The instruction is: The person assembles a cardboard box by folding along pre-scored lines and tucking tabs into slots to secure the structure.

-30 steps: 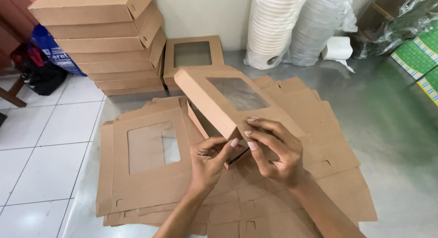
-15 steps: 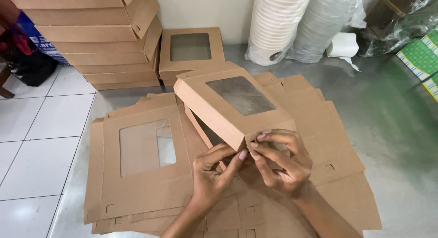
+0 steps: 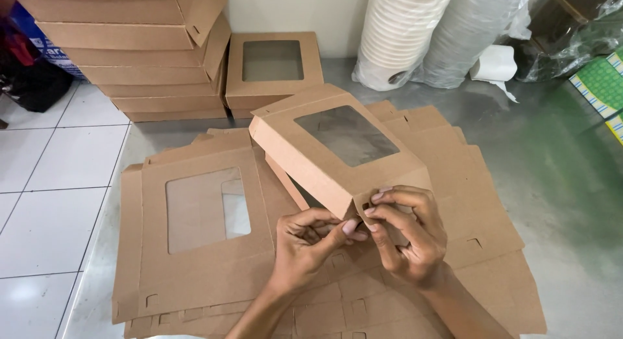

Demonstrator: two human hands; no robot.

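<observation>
Kraft box (image 3: 337, 147) slants up and away from both hands; left hand (image 3: 311, 238) and right hand (image 3: 409, 232) pinch its near corner together.

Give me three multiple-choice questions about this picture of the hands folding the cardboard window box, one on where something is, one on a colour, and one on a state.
1. Where does the stack of white lids stand?
A. Against the wall at the back
B. On the floor tiles at the left
C. On top of the flat blanks

2. What colour is the window box in the hands?
A. White
B. Brown
C. Green

3. What state is that box in?
A. Lying flat and unfolded
B. Crushed
C. Folded up into shape, with both hands at its near corner

Answers:
1 A, the lids lean by the wall behind the table.
2 B, it is plain brown card like the flat blanks.
3 C, the left hand and right hand pinch its near corner.
</observation>
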